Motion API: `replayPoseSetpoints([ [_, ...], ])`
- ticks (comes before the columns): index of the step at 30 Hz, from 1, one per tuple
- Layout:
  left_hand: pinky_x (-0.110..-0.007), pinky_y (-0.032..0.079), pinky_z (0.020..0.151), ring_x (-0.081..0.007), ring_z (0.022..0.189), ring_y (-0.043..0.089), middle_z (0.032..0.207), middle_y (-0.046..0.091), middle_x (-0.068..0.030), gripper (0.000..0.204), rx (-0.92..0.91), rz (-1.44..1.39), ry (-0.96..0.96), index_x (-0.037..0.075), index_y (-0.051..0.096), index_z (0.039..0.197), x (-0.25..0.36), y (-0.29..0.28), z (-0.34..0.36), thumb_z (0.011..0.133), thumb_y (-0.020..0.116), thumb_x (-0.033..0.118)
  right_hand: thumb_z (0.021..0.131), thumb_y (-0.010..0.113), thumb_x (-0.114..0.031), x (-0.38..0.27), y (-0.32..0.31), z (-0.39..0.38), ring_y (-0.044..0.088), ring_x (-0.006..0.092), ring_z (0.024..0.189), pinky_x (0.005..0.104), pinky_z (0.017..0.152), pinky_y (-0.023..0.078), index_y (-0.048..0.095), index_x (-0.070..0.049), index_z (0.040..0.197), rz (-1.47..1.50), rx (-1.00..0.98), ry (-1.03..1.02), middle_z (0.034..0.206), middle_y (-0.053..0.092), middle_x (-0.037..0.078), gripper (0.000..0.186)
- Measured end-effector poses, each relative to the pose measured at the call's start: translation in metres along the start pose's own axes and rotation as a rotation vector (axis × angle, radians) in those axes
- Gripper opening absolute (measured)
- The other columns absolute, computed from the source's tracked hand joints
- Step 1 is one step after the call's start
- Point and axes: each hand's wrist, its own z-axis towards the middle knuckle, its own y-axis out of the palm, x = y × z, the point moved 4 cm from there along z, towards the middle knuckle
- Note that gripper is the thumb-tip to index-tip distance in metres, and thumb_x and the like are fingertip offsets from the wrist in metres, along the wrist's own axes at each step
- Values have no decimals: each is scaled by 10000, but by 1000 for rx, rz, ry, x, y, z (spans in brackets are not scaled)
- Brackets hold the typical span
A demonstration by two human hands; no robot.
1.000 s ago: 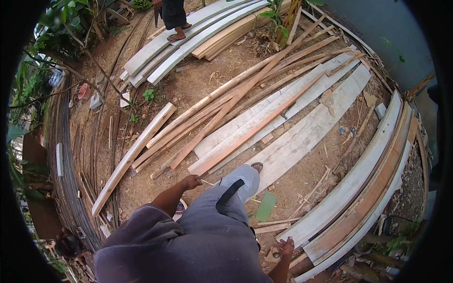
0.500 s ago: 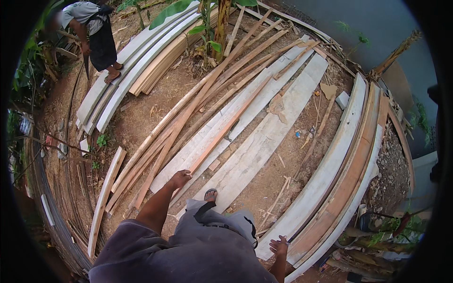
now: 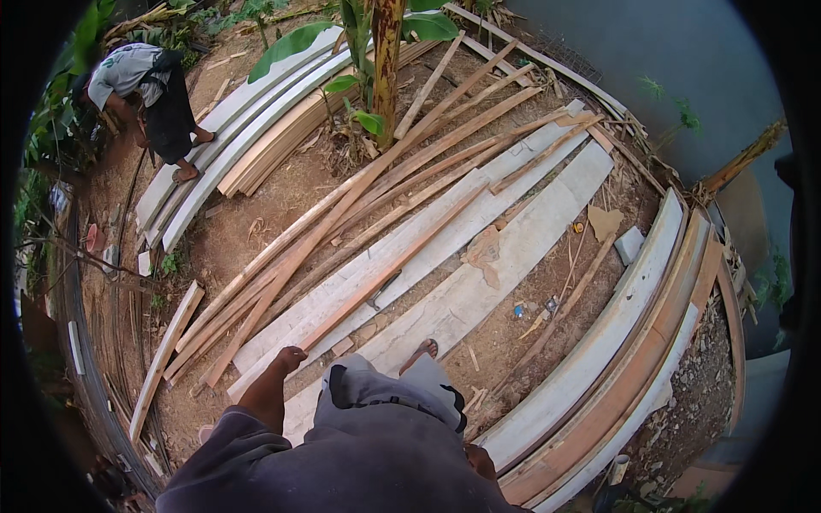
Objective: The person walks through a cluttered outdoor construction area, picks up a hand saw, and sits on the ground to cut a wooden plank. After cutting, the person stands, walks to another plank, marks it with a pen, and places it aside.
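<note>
A: Our left hand (image 3: 289,359) hangs curled and empty over the pale planks (image 3: 402,256) lying on the dirt ground (image 3: 256,214).
B: Right hand (image 3: 481,462) at our hip; can't tell its grip. Another person (image 3: 145,85) bends far-left.

Rough, matt wooden planks (image 3: 445,248) are lying on dry, crumbly dirt (image 3: 256,222). Soft grey cloth trousers (image 3: 385,402) are showing below, matt and creased.
</note>
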Motion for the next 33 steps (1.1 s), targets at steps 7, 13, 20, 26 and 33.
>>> replayPoseSetpoints([
  [7, -337, 530, 796, -207, 872, 650, 1053, 694, -163, 532, 126, -422, -109, -43, 593, 1273, 89, 73, -21, 893, 695, 316, 915, 548, -8, -298, -190, 4, 651, 226, 621, 315, 458, 554, 509, -30, 1293, -16, 176, -314, 913, 636, 167, 381],
  [13, -345, 519, 782, -208, 849, 626, 1055, 679, -150, 592, 107, -630, -70, -59, 536, 1329, 189, 96, 45, 908, 692, 327, 893, 588, -123, -586, -231, -10, 524, 126, 454, 287, 362, 380, 637, -53, 1220, -251, 356, -671, 712, 627, 61, 338],
  [20, -344, 509, 784, -207, 900, 614, 1080, 674, -125, 545, 121, -682, -169, -23, 547, 1334, 340, 53, 130, 928, 647, 327, 953, 576, -187, -751, -152, -27, 543, 116, 493, 289, 435, 436, 650, -101, 1199, -368, 43, -797, 747, 626, 23, 271],
  [26, -356, 445, 962, -221, 1084, 581, 1217, 633, -164, 543, 316, -699, 192, -20, 485, 1391, 494, -61, 147, 971, 604, 304, 971, 517, -136, -833, -131, 10, 608, 154, 598, 305, 476, 482, 639, -116, 1212, -557, -12, -521, 851, 660, 71, 270],
  [33, -366, 444, 907, -216, 1114, 581, 1236, 595, -99, 628, 572, -971, -69, 35, 449, 1437, 491, -29, 112, 958, 601, 411, 986, 537, -225, -983, -127, 86, 606, 187, 632, 363, 532, 522, 568, -100, 1291, -651, -45, -405, 892, 639, 90, 331],
])
